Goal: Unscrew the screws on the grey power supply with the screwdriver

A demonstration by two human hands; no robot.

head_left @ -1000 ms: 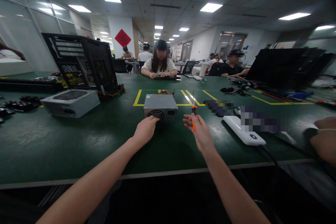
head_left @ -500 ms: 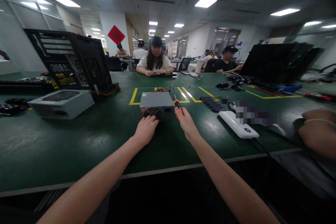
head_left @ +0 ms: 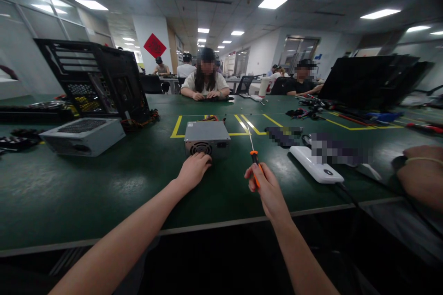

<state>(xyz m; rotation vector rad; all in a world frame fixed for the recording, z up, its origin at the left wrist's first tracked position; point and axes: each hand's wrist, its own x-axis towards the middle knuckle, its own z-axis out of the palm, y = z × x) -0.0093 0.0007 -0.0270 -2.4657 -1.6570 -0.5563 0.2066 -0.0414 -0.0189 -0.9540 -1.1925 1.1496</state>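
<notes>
A grey metal computer power supply (head_left: 207, 130) sits on the green table in front of me, its fan grille and socket facing me. At its lower front my left hand (head_left: 194, 169) presses curled fingers against the grille, holding the box; the fingertips are partly hidden. To the right, clear of the box, my right hand (head_left: 266, 187) is closed around the orange and black handle of a screwdriver (head_left: 255, 159). The thin shaft points up and away from me, its tip above the table.
A second power supply (head_left: 83, 136) and a black computer case (head_left: 95, 80) stand left. On the right lie a white power bank (head_left: 315, 164), a blurred dark item (head_left: 284, 136) and cables (head_left: 306, 109). A person (head_left: 205, 80) sits opposite; another person's arm (head_left: 420, 173) rests at far right.
My right hand has drawn the screwdriver back toward me and to the right, away from the power supply's side. My left hand stays at the grille, shifted slightly.
</notes>
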